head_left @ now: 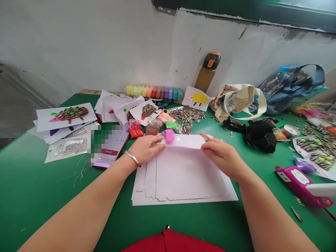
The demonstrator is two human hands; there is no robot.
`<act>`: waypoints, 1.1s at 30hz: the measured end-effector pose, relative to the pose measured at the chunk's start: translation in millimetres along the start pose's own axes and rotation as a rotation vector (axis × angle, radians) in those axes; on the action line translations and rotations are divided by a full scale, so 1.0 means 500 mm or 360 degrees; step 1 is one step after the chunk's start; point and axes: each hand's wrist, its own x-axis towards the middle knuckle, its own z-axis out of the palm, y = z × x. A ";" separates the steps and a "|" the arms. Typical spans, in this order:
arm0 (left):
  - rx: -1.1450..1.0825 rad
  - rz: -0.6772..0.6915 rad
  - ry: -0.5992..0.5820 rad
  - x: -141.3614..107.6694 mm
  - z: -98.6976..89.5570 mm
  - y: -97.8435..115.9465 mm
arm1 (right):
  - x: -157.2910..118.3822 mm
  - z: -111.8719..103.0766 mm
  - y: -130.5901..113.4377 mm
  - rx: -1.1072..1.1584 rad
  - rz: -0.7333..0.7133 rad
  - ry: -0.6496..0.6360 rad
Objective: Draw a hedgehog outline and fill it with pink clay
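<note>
A stack of white paper sheets (189,175) lies in front of me, with uneven, notched near edges. My left hand (147,149) rests on the far left part of the stack, fingers stretched out. Beside its fingertips lies a small pink packet of modelling clay (168,136). On the far right part of the stack, my right hand (223,156) is closed around a slim orange tool (205,136); most of that tool is hidden in the fingers. The right fingertips also touch the upper edge of the top sheet.
A phone (111,148) and seed-covered hedgehog pictures (69,115) are at left. Behind the stack lie clay packets (135,128), sunflower seeds (187,113) and a clay row (154,92). A bottle (207,71), canvas bag (236,101), black pouch (259,135) and magenta device (304,185) stand rightward.
</note>
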 end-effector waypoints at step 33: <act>-0.0446 -0.0221 0.0058 -0.017 0.003 0.051 | -0.002 -0.004 0.005 0.0248 0.0221 0.0449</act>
